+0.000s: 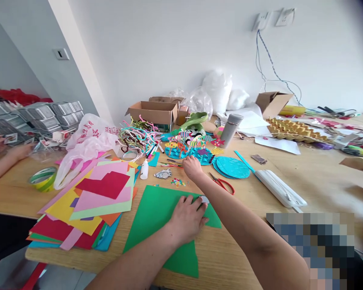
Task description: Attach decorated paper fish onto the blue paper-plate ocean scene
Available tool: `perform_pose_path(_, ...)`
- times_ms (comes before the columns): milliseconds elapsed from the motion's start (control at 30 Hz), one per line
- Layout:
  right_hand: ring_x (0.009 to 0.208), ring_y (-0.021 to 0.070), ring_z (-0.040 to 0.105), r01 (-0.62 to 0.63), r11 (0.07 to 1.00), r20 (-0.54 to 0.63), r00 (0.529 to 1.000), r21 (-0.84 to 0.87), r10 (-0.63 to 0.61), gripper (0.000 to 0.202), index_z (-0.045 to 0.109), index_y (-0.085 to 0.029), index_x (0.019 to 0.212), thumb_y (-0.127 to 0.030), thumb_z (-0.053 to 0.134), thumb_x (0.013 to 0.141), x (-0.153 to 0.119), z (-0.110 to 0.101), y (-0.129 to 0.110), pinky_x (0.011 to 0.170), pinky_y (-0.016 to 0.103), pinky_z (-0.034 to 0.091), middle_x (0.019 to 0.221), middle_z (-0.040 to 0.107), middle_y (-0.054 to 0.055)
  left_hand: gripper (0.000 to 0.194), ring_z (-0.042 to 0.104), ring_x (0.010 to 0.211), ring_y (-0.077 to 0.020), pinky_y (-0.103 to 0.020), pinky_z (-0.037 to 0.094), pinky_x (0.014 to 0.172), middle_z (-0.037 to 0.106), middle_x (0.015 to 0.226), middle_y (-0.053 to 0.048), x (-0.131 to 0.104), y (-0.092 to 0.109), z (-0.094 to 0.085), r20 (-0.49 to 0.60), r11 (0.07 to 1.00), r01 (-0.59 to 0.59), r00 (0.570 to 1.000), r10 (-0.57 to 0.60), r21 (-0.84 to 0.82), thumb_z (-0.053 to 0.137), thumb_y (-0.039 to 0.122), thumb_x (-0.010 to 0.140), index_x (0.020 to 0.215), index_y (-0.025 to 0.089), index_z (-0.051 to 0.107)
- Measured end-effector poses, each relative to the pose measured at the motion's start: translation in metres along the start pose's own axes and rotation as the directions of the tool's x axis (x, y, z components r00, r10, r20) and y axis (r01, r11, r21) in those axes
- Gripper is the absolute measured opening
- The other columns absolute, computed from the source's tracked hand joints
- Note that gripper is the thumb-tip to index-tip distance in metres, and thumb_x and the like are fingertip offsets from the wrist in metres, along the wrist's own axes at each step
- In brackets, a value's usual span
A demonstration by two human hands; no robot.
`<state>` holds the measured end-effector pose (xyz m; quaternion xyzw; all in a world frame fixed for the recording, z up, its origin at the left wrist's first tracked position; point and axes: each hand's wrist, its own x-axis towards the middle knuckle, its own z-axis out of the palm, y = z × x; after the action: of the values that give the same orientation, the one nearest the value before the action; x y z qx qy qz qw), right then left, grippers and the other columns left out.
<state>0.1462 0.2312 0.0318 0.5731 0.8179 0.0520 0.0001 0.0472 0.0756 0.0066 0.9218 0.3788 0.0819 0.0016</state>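
Observation:
My left hand (189, 217) lies with its fingers apart on a sheet of green paper (151, 209). Under or beside its fingertips is a small grey-white piece (205, 199), partly covered. My right hand (192, 167) reaches across above it, fingers curled down by some thin pencils or brushes (174, 164); what they hold, if anything, is hidden. Close by are a fish cutout (162, 174), a heap of small coloured bits (179, 182) and red-handled scissors (225, 185). Just beyond stand blue discs with colourful paper fish (196, 141).
Coloured paper (103, 193) is stacked at left, near a tape roll (43, 179) and a white glue bottle (144, 170). Pipe cleaners (139, 139), a cardboard box (153, 112) and a grey bottle (231, 131) stand behind. Blue discs (232, 167) and a white case (280, 188) lie right. Another person's hands (16, 155) show at far left.

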Motion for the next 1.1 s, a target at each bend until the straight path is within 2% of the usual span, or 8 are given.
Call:
perform_pose_path(333, 0.102, 0.0294, 0.048, -0.142, 0.988, -0.166, 0.975, 0.052, 0.149, 0.028, 0.058, -0.009, 0.104, -0.008, 0.034, 0.090, -0.030, -0.015, -0.009, 0.082, 0.037, 0.037, 0.102, 0.061, 0.021, 0.038, 0.047, 0.109, -0.0255, -0.042, 0.041, 0.086, 0.052, 0.132, -0.007, 0.002, -0.001, 0.005, -0.004, 1.000, 0.018, 1.000, -0.018, -0.016, 0.042, 0.041, 0.095, 0.127, 0.023, 0.053)
perform_pose_path(467, 0.089, 0.0232, 0.052, -0.058, 0.902, -0.331, 0.918, 0.428, 0.217, 0.021, 0.058, -0.015, 0.093, -0.016, 0.037, 0.091, -0.078, -0.031, -0.017, 0.079, 0.034, 0.039, 0.088, 0.063, 0.012, 0.033, 0.047, 0.110, -0.0279, -0.043, 0.041, 0.086, 0.060, 0.118, -0.008, 0.003, -0.001, 0.003, 0.019, 1.000, 0.014, 1.000, -0.013, -0.014, 0.040, 0.039, 0.096, 0.116, 0.022, 0.060)
perform_pose_path(533, 0.076, 0.0174, 0.052, 0.039, 0.664, -0.330, 0.889, 0.746, 0.318, 0.014, 0.058, -0.018, 0.092, -0.021, 0.044, 0.088, -0.099, -0.035, -0.017, 0.070, 0.029, 0.041, 0.079, 0.061, 0.005, 0.034, 0.047, 0.110, -0.0283, -0.044, 0.041, 0.085, 0.060, 0.119, -0.008, 0.003, 0.000, 0.003, 0.016, 1.000, 0.014, 1.000, -0.014, -0.007, 0.039, 0.039, 0.096, 0.117, 0.022, 0.059)
perform_pose_path(600, 0.064, 0.0127, 0.050, 0.117, 0.292, -0.241, 0.867, 0.949, 0.436, 0.010, 0.060, -0.019, 0.088, -0.023, 0.054, 0.080, -0.113, -0.037, -0.012, 0.060, 0.025, 0.039, 0.071, 0.058, -0.001, 0.036, 0.047, 0.110, -0.0279, -0.044, 0.041, 0.085, 0.056, 0.127, -0.008, 0.003, 0.000, 0.004, 0.002, 1.000, 0.019, 1.000, -0.019, -0.002, 0.039, 0.039, 0.096, 0.124, 0.023, 0.056)
perform_pose_path(700, 0.054, 0.0083, 0.043, 0.213, -0.229, -0.051, 0.826, 0.950, 0.561, 0.006, 0.061, -0.018, 0.074, -0.021, 0.062, 0.068, -0.123, -0.035, 0.005, 0.052, 0.022, 0.035, 0.061, 0.053, -0.004, 0.040, 0.046, 0.111, -0.0269, -0.043, 0.042, 0.087, 0.051, 0.136, -0.006, 0.003, 0.001, 0.005, 0.000, 0.999, 0.032, 0.999, -0.032, 0.008, 0.038, 0.040, 0.096, 0.131, 0.024, 0.050)
perform_pose_path(767, 0.051, 0.0066, 0.041, 0.273, -0.464, 0.060, 0.808, 0.842, 0.585, 0.009, 0.059, -0.018, 0.070, -0.019, 0.066, 0.064, -0.126, -0.033, 0.019, 0.050, 0.021, 0.034, 0.057, 0.049, -0.006, 0.041, 0.047, 0.110, -0.0264, -0.043, 0.042, 0.086, 0.051, 0.137, -0.005, 0.004, 0.002, 0.004, 0.012, 0.999, 0.044, 0.999, -0.045, 0.022, 0.039, 0.040, 0.096, 0.132, 0.024, 0.050)
perform_pose_path(867, 0.050, 0.0053, 0.042, 0.319, -0.643, 0.168, 0.798, 0.697, 0.579, 0.018, 0.056, -0.019, 0.070, -0.014, 0.071, 0.061, -0.130, -0.033, 0.035, 0.049, 0.020, 0.036, 0.058, 0.047, -0.008, 0.039, 0.049, 0.107, -0.0269, -0.043, 0.044, 0.082, 0.053, 0.135, -0.006, 0.007, 0.005, 0.000, 0.040, 0.998, 0.045, 0.998, -0.047, 0.046, 0.039, 0.041, 0.096, 0.128, 0.023, 0.052)
perform_pose_path(1100, 0.051, 0.0048, 0.042, 0.346, -0.757, 0.268, 0.787, 0.554, 0.556, 0.023, 0.048, -0.019, 0.065, -0.014, 0.070, 0.061, -0.137, -0.023, 0.042, 0.048, 0.018, 0.039, 0.059, 0.045, -0.008, 0.038, 0.051, 0.101, -0.0287, -0.042, 0.044, 0.076, 0.060, 0.120, -0.009, 0.016, 0.015, -0.013, 0.074, 0.996, 0.041, 0.996, -0.047, 0.074, 0.036, 0.041, 0.096, 0.114, 0.019, 0.060)
